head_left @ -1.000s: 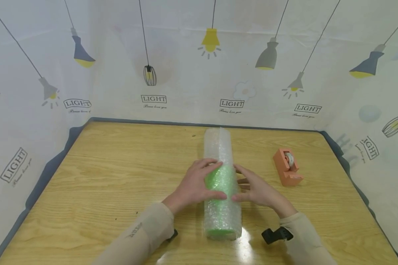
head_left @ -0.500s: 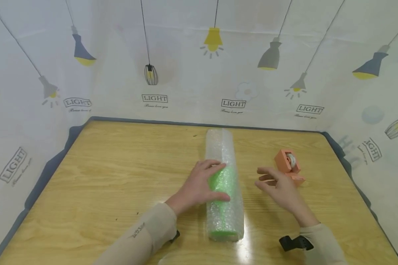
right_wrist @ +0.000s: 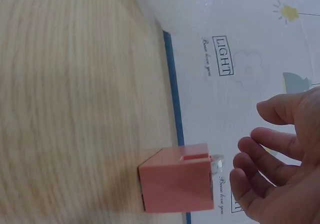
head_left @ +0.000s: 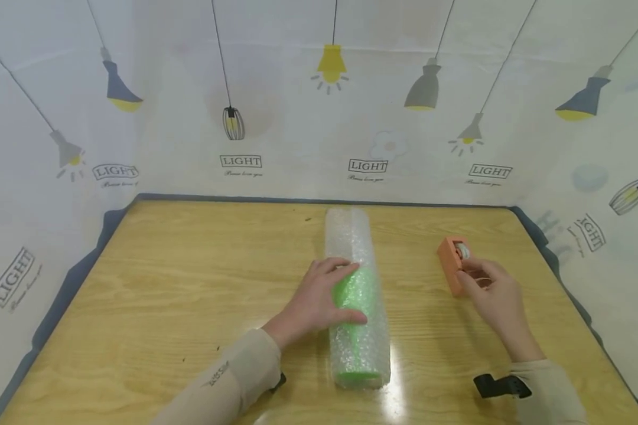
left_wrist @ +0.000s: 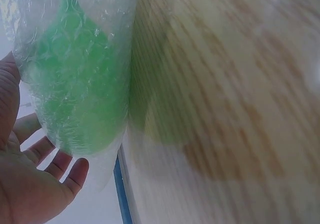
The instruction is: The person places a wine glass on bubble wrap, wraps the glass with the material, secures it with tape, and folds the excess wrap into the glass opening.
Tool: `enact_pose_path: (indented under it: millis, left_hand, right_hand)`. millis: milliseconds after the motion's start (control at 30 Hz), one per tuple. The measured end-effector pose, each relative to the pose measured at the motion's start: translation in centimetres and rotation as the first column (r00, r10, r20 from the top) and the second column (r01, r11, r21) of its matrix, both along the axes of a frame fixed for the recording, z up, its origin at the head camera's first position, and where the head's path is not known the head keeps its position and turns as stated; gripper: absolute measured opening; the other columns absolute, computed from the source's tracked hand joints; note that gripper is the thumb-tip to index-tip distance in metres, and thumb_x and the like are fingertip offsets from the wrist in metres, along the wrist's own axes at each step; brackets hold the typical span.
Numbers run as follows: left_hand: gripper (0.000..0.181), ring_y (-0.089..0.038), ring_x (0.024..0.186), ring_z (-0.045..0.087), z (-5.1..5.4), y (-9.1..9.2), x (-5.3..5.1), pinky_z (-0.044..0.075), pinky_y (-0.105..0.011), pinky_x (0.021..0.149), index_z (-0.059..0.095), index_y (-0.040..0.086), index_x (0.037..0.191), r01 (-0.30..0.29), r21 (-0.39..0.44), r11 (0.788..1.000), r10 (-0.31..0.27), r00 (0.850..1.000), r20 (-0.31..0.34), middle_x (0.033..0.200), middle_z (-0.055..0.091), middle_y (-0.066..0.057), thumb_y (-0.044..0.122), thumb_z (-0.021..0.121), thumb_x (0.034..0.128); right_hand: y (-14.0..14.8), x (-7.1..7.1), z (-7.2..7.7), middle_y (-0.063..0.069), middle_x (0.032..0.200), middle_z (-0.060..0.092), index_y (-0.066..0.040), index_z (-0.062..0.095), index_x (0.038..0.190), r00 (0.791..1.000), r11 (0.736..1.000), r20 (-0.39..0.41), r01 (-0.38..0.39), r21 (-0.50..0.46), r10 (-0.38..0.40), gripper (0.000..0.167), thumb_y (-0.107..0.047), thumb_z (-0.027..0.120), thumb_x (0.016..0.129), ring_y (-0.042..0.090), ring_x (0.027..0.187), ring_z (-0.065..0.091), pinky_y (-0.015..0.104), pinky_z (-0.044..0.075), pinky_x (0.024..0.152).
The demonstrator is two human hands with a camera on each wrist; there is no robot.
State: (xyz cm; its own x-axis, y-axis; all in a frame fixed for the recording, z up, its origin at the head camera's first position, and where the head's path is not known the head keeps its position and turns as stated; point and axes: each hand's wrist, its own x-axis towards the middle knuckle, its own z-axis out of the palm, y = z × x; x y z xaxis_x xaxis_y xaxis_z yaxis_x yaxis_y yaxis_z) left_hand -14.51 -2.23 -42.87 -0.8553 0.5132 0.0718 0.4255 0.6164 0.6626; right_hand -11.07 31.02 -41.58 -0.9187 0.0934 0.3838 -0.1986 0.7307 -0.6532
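A clear bubble-wrap roll (head_left: pixel 349 239) lies lengthwise on the table, with a green object (left_wrist: pixel 80 84) showing through it. Its shape inside the wrap is blurred. My left hand (head_left: pixel 319 295) rests over the roll from the left, thumb and index finger spread apart on top; the other fingers reach across beyond. At the right stands a salmon tape dispenser (right_wrist: pixel 177 184) with a roll of clear tape (head_left: pixel 463 251). My right hand (head_left: pixel 497 295) is at the dispenser, thumb and fingers loosely bent near the tape end, holding nothing visible. A gap shows between these fingers and the tape in the right wrist view.
The wooden table (head_left: pixel 218 260) extends to both sides of the roll. A white cloth wall (head_left: pixel 292 124) printed with lamps encloses the back and sides, with a dark blue edging (head_left: pixel 244 199) along its foot. Black straps sit at both wrists.
My right hand has left the side of the bubble-wrap roll and moved right to the tape dispenser. The left hand has stayed on the roll.
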Motion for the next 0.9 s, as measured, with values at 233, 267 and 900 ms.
enact_pose_path:
  millis: [233, 267, 900]
  left_hand:
    - [0.102, -0.025, 0.142, 0.039, -0.4, 0.1, 0.1, 0.041, -0.045, 0.117, 0.048, 0.022, 0.156, -0.005, 0.021, 1.0, 0.005, 1.0, -0.005, 0.156, 0.046, -0.001, 0.053, 0.093, 0.0698]
    - [0.102, -0.025, 0.142, 0.039, -0.4, 0.2, 0.1, 0.041, -0.046, 0.117, 0.048, 0.022, 0.156, -0.004, 0.021, 1.0, 0.005, 1.0, -0.005, 0.155, 0.046, -0.001, 0.053, 0.092, 0.0699]
    - [0.101, -0.027, 0.142, 0.039, 0.2, 0.2, 0.2, 0.041, -0.047, 0.117, 0.048, 0.023, 0.156, -0.006, -0.008, 1.0, 0.006, 1.0, -0.002, 0.156, 0.046, -0.001, 0.053, 0.092, 0.0701]
  right_hand:
    - [0.8, -0.1, -0.3, 0.026, 0.11, 0.065, 0.006, 0.072, 0.113, 0.997, 0.993, 0.034, 0.072, 0.09, -0.076, 0.023, -0.009, 0.072, 0.097, 0.025, 0.089, 0.065, 0.001, 0.039, 0.069]
    - [0.9, -0.1, -0.4, 0.027, 0.11, 0.065, 0.007, 0.072, 0.112, 0.996, 0.992, 0.041, 0.076, 0.102, -0.081, 0.023, -0.01, 0.072, 0.097, 0.032, 0.089, 0.066, 0.004, 0.04, 0.068]
    - [2.6, -1.1, -1.3, 0.035, 0.109, 0.061, 0.016, 0.069, 0.108, 0.945, 0.969, 0.297, 0.065, 0.24, -0.137, 0.052, -0.036, 0.065, 0.102, 0.047, 0.102, 0.056, 0.057, 0.049, 0.079]
